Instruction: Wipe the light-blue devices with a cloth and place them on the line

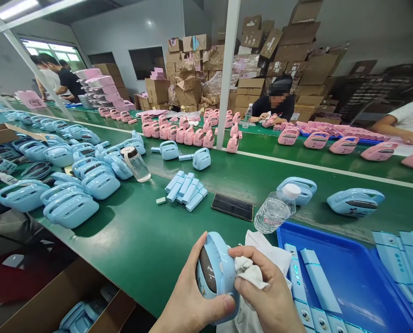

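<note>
- A blue case [225,273] is held just left of a blue tray [362,273], over the green desk [140,249], its handle uppermost.
- By the left hand [192,296] the case is clasped, the grip wrapped around it; in the right hand's [272,284] grip, a white cloth [250,273] is pinched and pressed to its side.
- Wiping of this one case is judged to be under way; two more cases [355,202], beyond the tray, are perhaps finished, while the crowded group [71,210] far left of the tray seems left to do.
- Counted: one phone [232,206] and one water bottle [276,210] beyond the tray's left corner; farther left, one brown-lidded bottle [137,165] and two cases [202,159]. The piled bars [185,189] left of the tray overlap too much for a sure count.
</note>
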The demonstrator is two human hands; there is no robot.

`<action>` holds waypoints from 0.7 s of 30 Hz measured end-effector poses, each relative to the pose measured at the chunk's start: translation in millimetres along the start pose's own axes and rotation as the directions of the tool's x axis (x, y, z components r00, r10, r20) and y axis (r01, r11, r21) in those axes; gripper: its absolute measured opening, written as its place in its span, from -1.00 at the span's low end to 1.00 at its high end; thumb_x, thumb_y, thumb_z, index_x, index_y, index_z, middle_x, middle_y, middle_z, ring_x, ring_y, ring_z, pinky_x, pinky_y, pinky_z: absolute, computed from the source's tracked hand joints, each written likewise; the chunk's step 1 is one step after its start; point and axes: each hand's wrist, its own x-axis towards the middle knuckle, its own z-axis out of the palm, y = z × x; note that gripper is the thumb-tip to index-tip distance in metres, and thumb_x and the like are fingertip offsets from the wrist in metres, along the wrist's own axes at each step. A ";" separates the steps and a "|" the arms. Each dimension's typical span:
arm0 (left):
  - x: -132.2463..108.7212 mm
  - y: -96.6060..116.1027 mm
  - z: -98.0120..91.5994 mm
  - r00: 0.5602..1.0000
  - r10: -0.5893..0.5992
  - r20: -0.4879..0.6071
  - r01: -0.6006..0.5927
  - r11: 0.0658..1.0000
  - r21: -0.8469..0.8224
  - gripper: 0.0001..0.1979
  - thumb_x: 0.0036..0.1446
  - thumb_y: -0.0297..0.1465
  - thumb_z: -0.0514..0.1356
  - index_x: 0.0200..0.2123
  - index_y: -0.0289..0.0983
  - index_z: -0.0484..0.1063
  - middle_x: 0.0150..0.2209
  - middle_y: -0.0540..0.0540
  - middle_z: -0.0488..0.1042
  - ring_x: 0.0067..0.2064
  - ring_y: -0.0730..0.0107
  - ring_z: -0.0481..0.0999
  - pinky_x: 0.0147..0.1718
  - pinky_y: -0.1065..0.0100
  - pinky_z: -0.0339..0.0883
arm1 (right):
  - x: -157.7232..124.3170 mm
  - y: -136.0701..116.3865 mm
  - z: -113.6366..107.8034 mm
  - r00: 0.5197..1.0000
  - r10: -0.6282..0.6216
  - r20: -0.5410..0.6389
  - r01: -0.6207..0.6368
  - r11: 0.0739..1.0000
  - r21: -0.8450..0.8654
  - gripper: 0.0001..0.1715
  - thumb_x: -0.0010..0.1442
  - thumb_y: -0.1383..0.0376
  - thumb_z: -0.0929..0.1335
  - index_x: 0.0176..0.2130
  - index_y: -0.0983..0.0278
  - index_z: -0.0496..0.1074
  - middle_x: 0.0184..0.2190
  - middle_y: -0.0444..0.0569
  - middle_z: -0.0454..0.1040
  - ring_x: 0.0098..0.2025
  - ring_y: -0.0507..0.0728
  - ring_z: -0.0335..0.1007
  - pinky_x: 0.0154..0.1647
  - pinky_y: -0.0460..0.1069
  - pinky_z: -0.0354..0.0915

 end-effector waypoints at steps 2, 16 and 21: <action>-0.2 0.0 -0.5 1.000 -0.009 0.015 0.009 1.000 0.012 0.26 -0.22 -0.05 0.55 0.46 -0.18 0.01 0.39 -0.33 0.35 0.36 -0.27 0.39 0.28 -0.06 0.38 | -1.0 -2.0 0.5 1.000 0.004 -0.015 -0.004 1.000 -0.026 -0.61 -0.10 0.23 0.46 -0.19 0.21 0.61 -0.43 -0.19 0.51 -0.40 0.09 0.27 -0.34 -0.05 0.18; 2.4 -8.4 -13.3 0.992 -0.001 0.123 0.000 1.000 0.010 0.23 -0.20 0.03 0.55 0.45 -0.17 0.07 0.41 -0.29 0.30 0.41 -0.26 0.29 0.33 -0.03 0.27 | -1.2 -2.7 -4.3 0.998 -0.061 0.029 0.064 0.991 -0.119 -0.67 -0.03 0.26 0.46 -0.19 0.15 0.62 -0.36 -0.19 0.60 -0.35 0.10 0.44 -0.31 -0.07 0.30; 3.8 -8.6 -15.1 0.986 -0.016 0.167 0.017 1.000 -0.002 0.22 -0.16 0.09 0.52 0.46 -0.18 0.06 0.40 -0.30 0.31 0.37 -0.26 0.36 0.32 -0.05 0.28 | -1.0 2.4 -4.9 0.998 -0.017 0.065 0.025 0.992 -0.123 -0.61 0.02 0.19 0.50 -0.10 0.13 0.58 -0.31 -0.18 0.64 -0.31 0.12 0.47 -0.29 -0.08 0.32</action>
